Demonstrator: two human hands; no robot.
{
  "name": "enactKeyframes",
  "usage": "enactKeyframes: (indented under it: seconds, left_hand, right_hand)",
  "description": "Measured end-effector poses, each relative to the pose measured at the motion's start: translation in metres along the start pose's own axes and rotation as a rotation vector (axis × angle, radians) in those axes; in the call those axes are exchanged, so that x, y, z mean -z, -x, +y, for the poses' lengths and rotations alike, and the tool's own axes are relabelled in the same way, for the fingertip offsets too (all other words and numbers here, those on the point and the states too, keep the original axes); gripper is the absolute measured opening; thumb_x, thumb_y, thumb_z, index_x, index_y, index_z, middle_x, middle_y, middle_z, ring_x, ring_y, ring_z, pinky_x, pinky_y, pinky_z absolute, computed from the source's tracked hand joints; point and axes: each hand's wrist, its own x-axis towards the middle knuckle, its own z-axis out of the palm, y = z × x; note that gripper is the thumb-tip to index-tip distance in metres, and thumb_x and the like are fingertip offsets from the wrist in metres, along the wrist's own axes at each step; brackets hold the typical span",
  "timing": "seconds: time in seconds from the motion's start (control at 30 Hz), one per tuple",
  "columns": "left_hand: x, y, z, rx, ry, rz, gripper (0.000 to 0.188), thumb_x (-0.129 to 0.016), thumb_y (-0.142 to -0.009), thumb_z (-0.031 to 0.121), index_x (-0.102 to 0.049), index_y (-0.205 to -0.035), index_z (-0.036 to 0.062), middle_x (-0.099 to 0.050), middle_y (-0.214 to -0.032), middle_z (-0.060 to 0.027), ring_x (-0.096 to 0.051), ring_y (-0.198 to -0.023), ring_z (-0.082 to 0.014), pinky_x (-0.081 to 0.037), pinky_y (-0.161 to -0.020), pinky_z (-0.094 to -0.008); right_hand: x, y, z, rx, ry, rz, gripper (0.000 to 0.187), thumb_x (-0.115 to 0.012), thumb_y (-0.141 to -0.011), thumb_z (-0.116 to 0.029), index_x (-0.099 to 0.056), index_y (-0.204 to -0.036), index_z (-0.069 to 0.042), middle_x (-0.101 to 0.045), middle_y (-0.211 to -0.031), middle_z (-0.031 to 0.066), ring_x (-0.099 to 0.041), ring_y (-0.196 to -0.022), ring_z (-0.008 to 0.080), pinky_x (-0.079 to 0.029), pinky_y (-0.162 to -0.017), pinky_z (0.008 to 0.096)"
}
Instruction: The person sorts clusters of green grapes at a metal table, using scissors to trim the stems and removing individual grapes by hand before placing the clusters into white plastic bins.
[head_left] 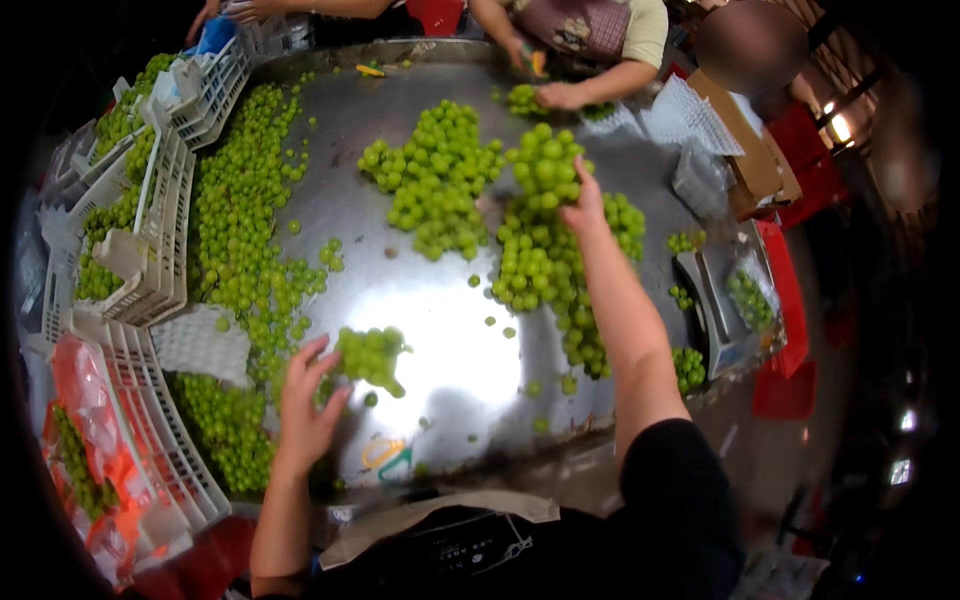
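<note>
My right hand [587, 205] is closed around the side of a bunch of green grapes [546, 165], raised over a larger heap of grape bunches [530, 260]. Another pile of green bunches [435, 185] lies to its left on the metal table [335, 160]. My left hand [310, 405] has its fingers apart with nothing held in them. Just right of its fingertips is a small grape bunch [370, 358], slightly blurred; whether they touch I cannot tell. Scissors with yellow and green handles [385, 455] lie by the near edge.
Loose grapes [235, 200] cover the table's left side, beside white plastic crates [160, 230]. On the right stands a scale [715, 310] with a clear pack of grapes [750, 297]. Across the table, a co-worker's hand [565, 96] handles grapes near cardboard [735, 150].
</note>
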Motion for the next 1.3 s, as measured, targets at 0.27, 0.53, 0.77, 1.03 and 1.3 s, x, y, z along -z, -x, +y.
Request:
enactKeyframes:
  seconds: [0.27,0.53,0.77,1.03,1.3]
  left_hand:
    - [-0.003,-0.02,-0.023,0.111,0.097,-0.001,0.043,-0.064,-0.071,-0.001,-0.056,-0.114,0.004,-0.045,-0.128,-0.0148,-0.042,-0.121,-0.0306,-0.033,-0.101,-0.038]
    - [0.001,-0.023,-0.052,0.174,-0.058,0.055,0.042,-0.061,-0.073,-0.001,-0.054,-0.114,0.0041,-0.047,-0.126,-0.0139,-0.045,-0.118,-0.03,-0.036,-0.098,-0.0349]
    - [-0.012,-0.014,-0.084,0.575,0.13,-0.107,0.047,-0.059,-0.079,0.001,-0.047,-0.124,0.0044,-0.054,-0.116,-0.0118,-0.056,-0.094,-0.0161,-0.048,-0.078,-0.0276]
    - [-0.045,-0.034,-0.088,0.577,0.375,-0.215,0.054,-0.06,-0.077,0.01,-0.045,-0.129,0.006,-0.063,-0.094,-0.0127,-0.062,-0.078,-0.0179,-0.052,-0.066,-0.028]
    - [-0.028,-0.019,-0.038,0.764,0.918,-0.248,0.049,-0.057,-0.085,0.014,-0.041,-0.124,-0.0108,-0.058,-0.108,-0.0186,-0.062,-0.085,-0.0199,-0.055,-0.071,-0.0295]
  right_hand:
    - [0.04,-0.118,0.017,-0.012,0.466,0.162,0.062,-0.068,-0.079,-0.032,-0.038,-0.128,-0.01,-0.046,-0.127,0.0133,-0.05,-0.109,0.0306,-0.039,-0.087,0.0569]
    - [0.011,-0.091,0.014,0.413,1.676,0.197,0.094,-0.067,-0.071,-0.055,-0.027,-0.139,-0.004,-0.026,-0.141,0.0256,-0.028,-0.131,0.034,-0.028,-0.104,0.0402]
    - [-0.105,0.174,0.128,-0.227,1.382,-0.604,0.094,-0.075,-0.068,-0.03,-0.021,-0.14,-0.005,-0.02,-0.145,0.0197,-0.026,-0.132,0.0344,-0.027,-0.106,0.045]
    - [-0.042,0.202,0.246,0.386,1.258,-0.865,0.111,-0.081,-0.058,-0.025,-0.01,-0.141,-0.002,-0.027,-0.138,0.0244,-0.028,-0.129,0.0374,-0.028,-0.104,0.0452]
    - [-0.038,0.208,0.216,-0.549,0.071,-0.497,0.074,-0.054,-0.078,-0.027,-0.02,-0.141,-0.01,-0.036,-0.136,0.0157,-0.037,-0.125,0.03,-0.031,-0.103,0.0446]
